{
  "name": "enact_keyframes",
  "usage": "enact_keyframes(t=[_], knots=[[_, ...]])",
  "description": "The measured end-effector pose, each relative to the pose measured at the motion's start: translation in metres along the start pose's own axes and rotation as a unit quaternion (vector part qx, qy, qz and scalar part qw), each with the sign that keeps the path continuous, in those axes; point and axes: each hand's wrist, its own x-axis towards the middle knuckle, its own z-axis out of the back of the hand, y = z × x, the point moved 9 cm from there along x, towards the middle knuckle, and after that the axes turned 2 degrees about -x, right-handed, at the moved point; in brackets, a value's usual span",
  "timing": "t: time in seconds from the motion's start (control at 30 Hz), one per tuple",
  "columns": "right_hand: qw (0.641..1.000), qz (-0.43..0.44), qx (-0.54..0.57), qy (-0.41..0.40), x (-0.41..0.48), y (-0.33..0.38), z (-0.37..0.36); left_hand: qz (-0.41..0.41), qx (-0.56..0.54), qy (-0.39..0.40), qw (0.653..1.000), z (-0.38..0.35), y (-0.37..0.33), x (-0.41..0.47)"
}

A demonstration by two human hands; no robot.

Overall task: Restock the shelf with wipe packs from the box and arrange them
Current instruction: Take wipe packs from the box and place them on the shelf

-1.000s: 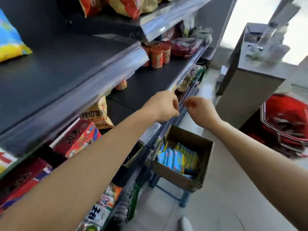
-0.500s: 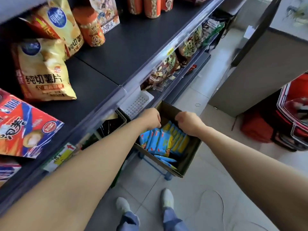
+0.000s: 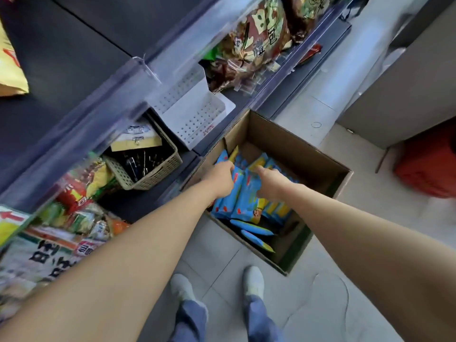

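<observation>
An open cardboard box [image 3: 308, 149] stands on the floor against the shelf unit. It holds several blue and yellow wipe packs [image 3: 246, 201], most upright in a row and a few lying flat near the front wall. Both of my arms reach down into it. My left hand [image 3: 220, 176] curls over the top of the packs at the left end of the row. My right hand [image 3: 267, 176] sits just beside it, thumb out, fingers sunk among the packs. The fingertips of both hands are hidden. The dark shelf [image 3: 74, 58] above has bare space.
A white perforated tray [image 3: 197, 114] and a beige basket [image 3: 148, 174] sit on the low shelf left of the box. Snack bags [image 3: 256, 40] fill that shelf further along. A grey cabinet [image 3: 407, 90] and a red object [image 3: 429, 164] stand at the right. My feet [image 3: 253, 280] are on the tiled floor.
My view dropped from the upper shelves to the box. Both hands came down from shelf height into the box and now rest among the wipe packs.
</observation>
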Motion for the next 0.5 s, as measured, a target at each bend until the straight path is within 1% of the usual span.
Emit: enact_keyframes(t=[0.1, 0.2, 0.3, 0.4, 0.5], knots=[[1.0, 0.003, 0.015, 0.006, 0.011, -0.006, -0.014, -0.017, 0.028, 0.013, 0.999, -0.016, -0.001, 0.012], [1.0, 0.01, 0.021, -0.008, 0.014, -0.016, -0.017, -0.014, 0.057, -0.008, 0.998, -0.022, -0.003, 0.019], [0.999, 0.003, 0.036, 0.003, 0.018, -0.026, -0.022, 0.005, 0.065, -0.045, 0.997, -0.022, -0.006, 0.023], [1.0, -0.006, 0.021, -0.023, 0.02, -0.03, -0.018, 0.037, 0.059, -0.073, 0.995, -0.021, -0.008, 0.027], [1.0, 0.001, 0.022, -0.014, 0.015, -0.033, -0.013, 0.049, 0.055, -0.052, 0.996, -0.025, -0.007, 0.03]])
